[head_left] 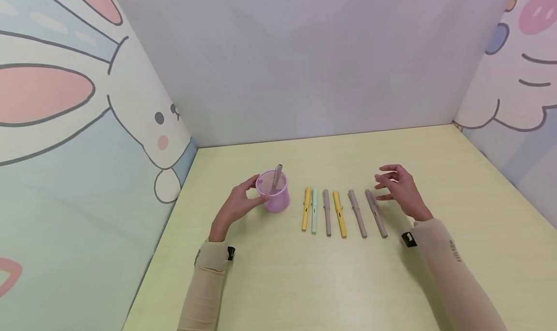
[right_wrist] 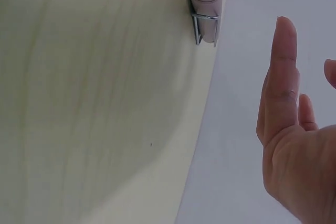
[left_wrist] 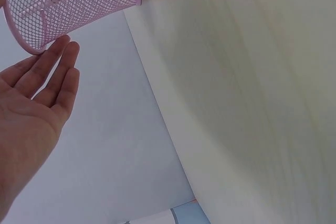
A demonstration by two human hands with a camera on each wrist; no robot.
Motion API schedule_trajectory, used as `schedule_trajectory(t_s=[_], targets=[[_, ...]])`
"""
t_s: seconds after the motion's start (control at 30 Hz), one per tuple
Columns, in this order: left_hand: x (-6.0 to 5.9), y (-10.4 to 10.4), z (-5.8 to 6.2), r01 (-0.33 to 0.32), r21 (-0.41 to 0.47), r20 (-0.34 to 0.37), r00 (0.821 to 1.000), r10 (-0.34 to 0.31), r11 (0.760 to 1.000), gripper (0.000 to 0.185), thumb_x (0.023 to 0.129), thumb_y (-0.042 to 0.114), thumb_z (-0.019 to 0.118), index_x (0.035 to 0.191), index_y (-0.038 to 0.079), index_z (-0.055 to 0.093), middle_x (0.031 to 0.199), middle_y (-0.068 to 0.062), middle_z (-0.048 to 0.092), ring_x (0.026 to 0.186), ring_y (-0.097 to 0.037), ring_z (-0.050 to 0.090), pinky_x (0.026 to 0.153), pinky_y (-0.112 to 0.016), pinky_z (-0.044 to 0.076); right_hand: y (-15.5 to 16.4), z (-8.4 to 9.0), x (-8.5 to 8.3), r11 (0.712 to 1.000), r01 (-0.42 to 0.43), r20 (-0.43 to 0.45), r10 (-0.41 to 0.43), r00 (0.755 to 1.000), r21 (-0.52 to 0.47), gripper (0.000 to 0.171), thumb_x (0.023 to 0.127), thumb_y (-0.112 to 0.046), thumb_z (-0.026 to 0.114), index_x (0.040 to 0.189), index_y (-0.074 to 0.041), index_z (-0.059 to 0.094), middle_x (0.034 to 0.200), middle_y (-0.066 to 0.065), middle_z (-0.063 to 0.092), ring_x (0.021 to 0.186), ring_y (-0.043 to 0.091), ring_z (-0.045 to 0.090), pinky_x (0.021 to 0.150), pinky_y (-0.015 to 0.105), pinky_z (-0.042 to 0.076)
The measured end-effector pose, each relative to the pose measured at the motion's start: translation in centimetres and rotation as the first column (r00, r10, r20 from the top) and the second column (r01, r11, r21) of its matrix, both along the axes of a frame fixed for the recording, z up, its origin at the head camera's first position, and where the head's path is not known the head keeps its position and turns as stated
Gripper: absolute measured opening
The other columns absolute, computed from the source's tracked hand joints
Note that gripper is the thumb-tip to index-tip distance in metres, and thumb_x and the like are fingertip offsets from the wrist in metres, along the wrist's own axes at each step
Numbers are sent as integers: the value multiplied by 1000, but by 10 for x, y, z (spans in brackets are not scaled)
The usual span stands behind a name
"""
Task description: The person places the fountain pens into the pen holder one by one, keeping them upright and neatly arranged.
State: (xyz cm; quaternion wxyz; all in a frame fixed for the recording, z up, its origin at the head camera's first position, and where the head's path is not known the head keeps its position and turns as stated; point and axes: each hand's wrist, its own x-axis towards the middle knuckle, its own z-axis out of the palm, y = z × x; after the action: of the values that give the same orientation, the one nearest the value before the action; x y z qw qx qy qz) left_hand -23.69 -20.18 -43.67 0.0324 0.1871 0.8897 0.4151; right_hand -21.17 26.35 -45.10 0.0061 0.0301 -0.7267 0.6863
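Observation:
A pink mesh pen holder (head_left: 278, 203) stands upright on the table, with a greyish pen (head_left: 276, 176) leaning inside it. My left hand (head_left: 238, 203) holds the holder at its rim, thumb on the near side and fingers on the far side. In the left wrist view, the fingertips (left_wrist: 63, 43) lie against the mesh wall. To the right, my right hand (head_left: 402, 190) hovers with loosely bent fingers near the top of the rightmost mauve pen (head_left: 376, 214), holding nothing. In the right wrist view, the clip end of a mauve pen (right_wrist: 206, 9) shows apart from the fingers.
Between the hands lie a yellow pen (head_left: 306, 209), a mint pen (head_left: 315, 211), a mauve pen (head_left: 327, 213), another yellow pen (head_left: 340, 215) and another mauve pen (head_left: 358, 214), side by side. A plain wall (head_left: 322, 65) closes the back; cartoon-printed walls flank both sides.

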Motion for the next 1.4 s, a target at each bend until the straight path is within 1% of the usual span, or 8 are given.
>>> schedule_trajectory(t_s=[0.07,0.17,0.27,0.43,0.53,0.73,1.0,1.4], targets=[[0,0,0,0,0,1,1000,0,1000,80,93,38,78,156,3,43,141,-14,61,131,-34,54,108,-61,41,1,0,1,1000,-7,3,7,1000,13,23,106,-18,62,125,-15,50,110,7,60,91,17,68,69,39,62],[1,0,0,-2,1,3,1000,2,1000,81,93,38,78,156,3,43,141,-15,61,131,-35,53,107,-62,41,1,-1,2,1000,-10,21,9,1000,23,24,105,-18,63,125,-15,50,111,8,60,91,18,68,69,40,62],[2,1,1,-7,4,11,1000,7,1000,81,93,39,78,156,4,43,142,-15,60,132,-36,53,108,-62,41,2,-2,2,999,-15,40,13,999,47,29,106,-19,63,128,-10,48,113,11,59,92,18,68,69,40,62],[1,0,1,-14,5,14,1000,14,1000,81,92,42,78,156,5,44,143,-14,60,132,-35,52,108,-62,40,4,-4,3,997,-20,54,16,998,81,42,106,-20,61,136,2,42,116,16,57,91,17,67,70,39,62],[0,0,1,-11,9,8,1000,11,1000,81,92,43,78,157,6,44,142,-14,60,132,-34,53,109,-63,39,6,-5,3,995,-22,66,16,998,94,47,107,-20,60,139,6,39,117,19,55,91,16,67,70,39,62],[0,-1,0,-9,10,11,1000,8,1000,82,92,44,77,157,7,43,143,-14,60,133,-32,52,110,-63,38,8,-7,4,993,-42,103,30,994,113,53,108,-21,58,143,10,34,116,21,54,90,17,67,71,40,62],[-1,-2,-1,-10,7,16,1000,10,1000,82,92,43,77,157,7,43,143,-14,59,134,-32,52,110,-62,38,9,-8,4,988,-80,158,58,986,134,58,108,-24,58,147,10,31,121,26,52,92,17,68,74,41,62],[0,-1,0,-14,8,14,1000,14,1000,82,92,42,78,157,7,44,143,-14,60,134,-32,52,111,-62,38,10,-9,5,982,-101,193,70,979,156,61,108,-29,58,147,10,32,121,26,52,92,18,67,73,41,62]])
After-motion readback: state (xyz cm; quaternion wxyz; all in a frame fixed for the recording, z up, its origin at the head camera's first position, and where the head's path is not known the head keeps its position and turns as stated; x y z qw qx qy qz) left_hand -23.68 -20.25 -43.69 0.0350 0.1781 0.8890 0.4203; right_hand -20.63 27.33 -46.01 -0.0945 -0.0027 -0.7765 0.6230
